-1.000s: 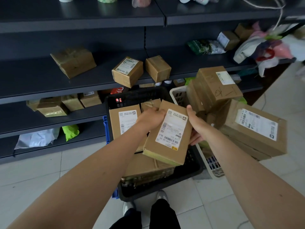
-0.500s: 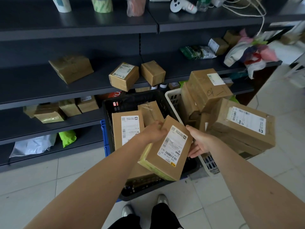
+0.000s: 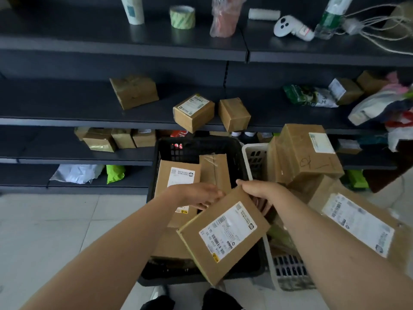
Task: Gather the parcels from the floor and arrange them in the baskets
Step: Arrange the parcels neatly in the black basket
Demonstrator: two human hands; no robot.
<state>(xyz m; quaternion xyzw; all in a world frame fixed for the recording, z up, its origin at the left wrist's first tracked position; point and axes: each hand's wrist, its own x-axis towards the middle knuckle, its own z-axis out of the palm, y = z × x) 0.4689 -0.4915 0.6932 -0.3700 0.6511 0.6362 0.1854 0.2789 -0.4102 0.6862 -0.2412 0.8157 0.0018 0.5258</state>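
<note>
Now we hold one flat parcel (image 3: 223, 233) with both hands above the black basket (image 3: 194, 142). Our right hand (image 3: 261, 191) grips the far edge of it, the thumb on top and the fingers curled behind the cardboard. Our left hand (image 3: 199, 195) holds the far left corner, just beside the right hand; its fingertips go under the parcel, so we cannot see them fully. The parcel is tilted, its white label faces up to us, and its near corner hangs lower than the hands, over the near rim of the basket.

Under the left hand a labelled parcel (image 3: 176, 177) lies in the black basket, and a taped parcel (image 3: 214, 168) leans just beyond the hands, between them. To the right of the right hand stands the white basket (image 3: 252, 153), touching the black one. It is piled with big boxes: a marked box (image 3: 306, 153) beyond the right hand and a wide box (image 3: 357, 222) beside the right forearm.

Further beyond both hands are dark shelves (image 3: 89, 117) with a few small boxes (image 3: 193, 113).
</note>
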